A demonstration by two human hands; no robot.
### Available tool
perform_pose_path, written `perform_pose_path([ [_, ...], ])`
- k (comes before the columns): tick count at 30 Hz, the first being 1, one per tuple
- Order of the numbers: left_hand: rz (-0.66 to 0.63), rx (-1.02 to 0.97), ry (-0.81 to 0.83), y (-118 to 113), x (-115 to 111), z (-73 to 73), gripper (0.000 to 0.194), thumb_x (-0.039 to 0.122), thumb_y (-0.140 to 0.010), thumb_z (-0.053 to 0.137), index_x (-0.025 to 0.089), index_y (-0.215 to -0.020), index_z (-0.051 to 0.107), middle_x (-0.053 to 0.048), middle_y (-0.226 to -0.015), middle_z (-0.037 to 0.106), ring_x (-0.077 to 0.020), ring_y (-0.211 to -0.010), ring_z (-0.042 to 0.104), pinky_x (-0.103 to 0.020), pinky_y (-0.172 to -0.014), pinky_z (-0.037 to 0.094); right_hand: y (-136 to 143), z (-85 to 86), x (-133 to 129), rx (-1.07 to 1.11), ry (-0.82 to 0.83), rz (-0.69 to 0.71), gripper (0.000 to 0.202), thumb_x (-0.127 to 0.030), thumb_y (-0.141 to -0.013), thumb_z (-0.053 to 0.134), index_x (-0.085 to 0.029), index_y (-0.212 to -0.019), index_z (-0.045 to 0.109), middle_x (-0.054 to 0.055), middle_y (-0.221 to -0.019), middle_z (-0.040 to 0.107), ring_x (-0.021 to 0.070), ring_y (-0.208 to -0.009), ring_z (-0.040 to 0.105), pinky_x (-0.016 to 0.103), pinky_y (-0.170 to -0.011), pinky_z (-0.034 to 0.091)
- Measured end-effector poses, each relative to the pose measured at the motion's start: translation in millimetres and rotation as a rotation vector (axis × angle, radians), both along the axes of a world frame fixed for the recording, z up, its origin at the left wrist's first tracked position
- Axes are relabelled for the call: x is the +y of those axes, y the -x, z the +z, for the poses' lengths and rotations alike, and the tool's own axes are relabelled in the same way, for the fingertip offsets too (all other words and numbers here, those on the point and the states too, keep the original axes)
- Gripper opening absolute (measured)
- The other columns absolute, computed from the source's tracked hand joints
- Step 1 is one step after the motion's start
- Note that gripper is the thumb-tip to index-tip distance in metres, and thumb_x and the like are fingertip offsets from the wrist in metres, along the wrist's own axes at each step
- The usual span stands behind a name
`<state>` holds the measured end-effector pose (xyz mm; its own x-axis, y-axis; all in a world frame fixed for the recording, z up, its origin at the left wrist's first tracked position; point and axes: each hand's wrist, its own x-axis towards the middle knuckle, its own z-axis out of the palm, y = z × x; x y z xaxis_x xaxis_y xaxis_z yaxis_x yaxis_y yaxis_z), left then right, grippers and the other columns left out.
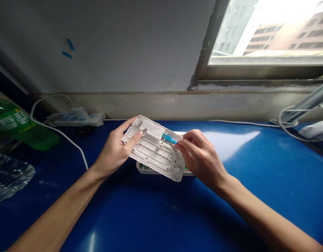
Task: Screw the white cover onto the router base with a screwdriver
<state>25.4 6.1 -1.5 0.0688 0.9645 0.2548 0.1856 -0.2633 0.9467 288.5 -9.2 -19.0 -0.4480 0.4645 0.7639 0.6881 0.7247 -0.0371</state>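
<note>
My left hand [116,147] grips the left end of a white perforated plastic cover [151,150], its thumb lying on the ribbed inner face. The cover is held tilted, with its right end lower. At its upper right edge, my right hand [199,154] pinches the end of a blue strip [169,138] that looks like tape; the other end of the strip touches the cover. Beneath the cover, on the blue table, rests a white casing [148,169] with bits of green showing inside. Most of that casing is hidden by the cover and my right hand.
A white power strip [94,119] with a plugged-in charger and cable [59,132] lies against the wall. Green [25,122] and clear [11,175] plastic bottles are at the left. A coiled white cable [284,120] lies beside a grey post on the right. Blue strips [67,54] stick to the wall.
</note>
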Motion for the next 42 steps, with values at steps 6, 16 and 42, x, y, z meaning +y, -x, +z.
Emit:
perform_pose_path([
  [6,0.024,0.100,-0.031,0.4,-1.2,15.1,0.063,0.046,-0.093,0.079,0.022,-0.150,0.064,-0.007,-0.128,0.079,-0.0302,-0.117,0.075,-0.035,-0.104,0.060,5.3,6.0,-6.0,-0.042,-0.025,-0.042,0.025,-0.005,-0.101,0.061,-0.014,-0.079,0.068,0.009,-0.085,0.058,0.0207,-0.075,0.048,0.035,-0.065,0.048],
  [16,-0.029,0.153,-0.039,3.6,3.8,13.1,0.059,0.047,-0.095,0.077,0.022,-0.147,0.066,-0.006,-0.130,0.078,-0.0304,-0.120,0.074,-0.032,-0.105,0.059,1.8,-5.4,4.4,0.002,-0.023,0.040,0.021,0.000,-0.098,0.059,-0.011,-0.083,0.069,0.012,-0.087,0.058,0.0221,-0.078,0.051,0.035,-0.068,0.050],
  [42,-0.012,0.133,-0.005,1.9,3.9,5.5,0.065,0.050,-0.093,0.077,0.018,-0.148,0.064,-0.010,-0.134,0.076,-0.0321,-0.118,0.074,-0.035,-0.102,0.060,-2.6,-4.5,8.5,0.049,0.130,0.028,0.015,-0.011,-0.101,0.062,-0.015,-0.089,0.069,0.010,-0.091,0.061,0.0214,-0.077,0.059,0.035,-0.068,0.054],
])
